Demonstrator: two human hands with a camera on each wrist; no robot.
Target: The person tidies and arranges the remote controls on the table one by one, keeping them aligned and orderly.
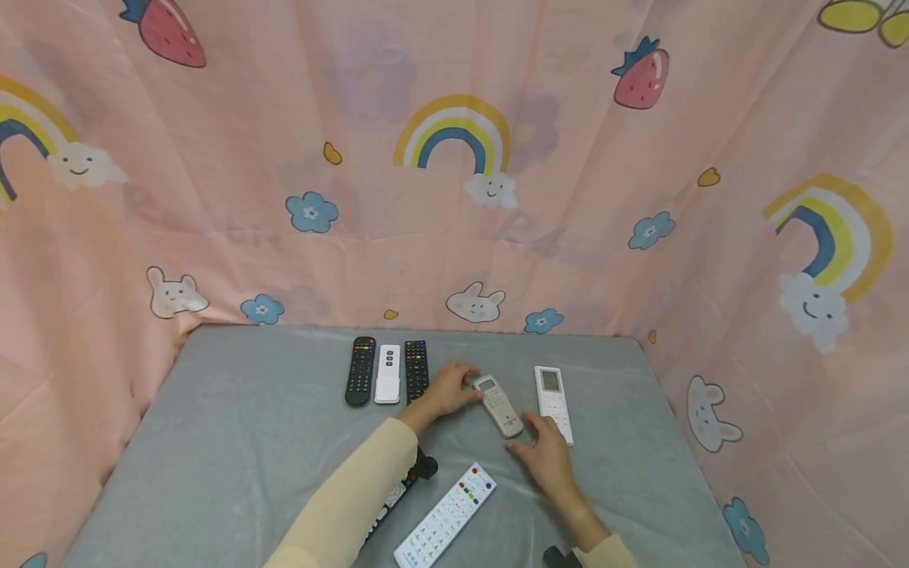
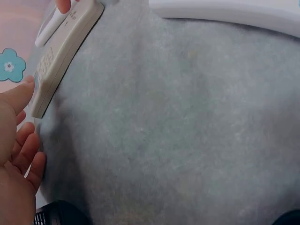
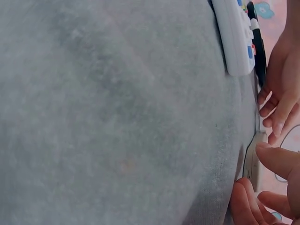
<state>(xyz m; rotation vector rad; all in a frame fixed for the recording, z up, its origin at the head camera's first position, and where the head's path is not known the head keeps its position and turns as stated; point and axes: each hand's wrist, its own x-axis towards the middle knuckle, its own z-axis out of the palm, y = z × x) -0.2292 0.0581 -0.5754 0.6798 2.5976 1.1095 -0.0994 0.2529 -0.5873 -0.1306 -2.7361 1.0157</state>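
A beige air-conditioner remote (image 1: 499, 406) with a small screen lies slanted on the grey cloth, between both hands. At its screen end is my left hand (image 1: 446, 390), thumb and fingers spread around the corner. In the left wrist view the thumb (image 2: 21, 93) meets that end of the remote, while the other fingers bend loosely below. My right hand (image 1: 550, 457) is at the opposite end, thumb and fingers apart. The right wrist view has its thumb (image 3: 276, 159) right at the beige casing. Just beyond the right hand lies a white air-conditioner remote (image 1: 552, 398).
Left of the left hand, a black remote (image 1: 360, 371), a slim white remote (image 1: 387, 375) and another black remote (image 1: 417, 367) stand in a row. Nearer are a white many-buttoned remote (image 1: 446, 517) and a dark remote (image 1: 390, 501) partly under the left sleeve. A patterned pink curtain (image 1: 568, 260) surrounds the table.
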